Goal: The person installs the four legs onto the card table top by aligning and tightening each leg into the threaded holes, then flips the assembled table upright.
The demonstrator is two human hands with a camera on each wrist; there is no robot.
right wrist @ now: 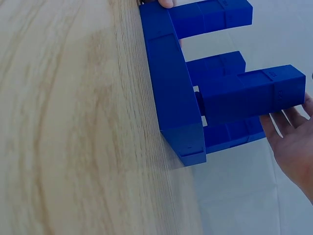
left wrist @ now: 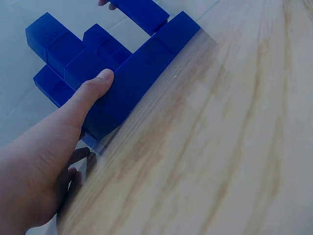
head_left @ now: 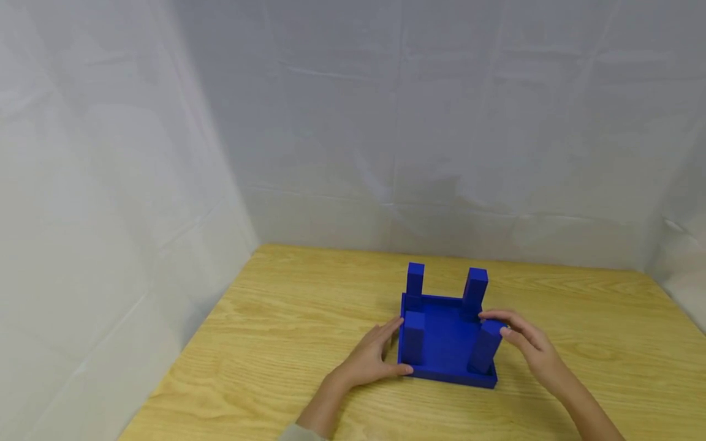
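Blue table [head_left: 441, 343] upside down, unlabelled; hands [head_left: 369, 358] touching.

Tray [head_left: 441, 340] sat on tabletop [head_left: 287, 331], right of centre. Four posts stood upright in it, one at each corner. Left hand [head_left: 369, 358] lay against tray's left side, thumb at near-left corner. Right hand [head_left: 529, 346] was at right side, fingers [head_left: 496, 317] touching near-right post [head_left: 485, 346]. Curtain [head_left: 386, 122] hung behind.
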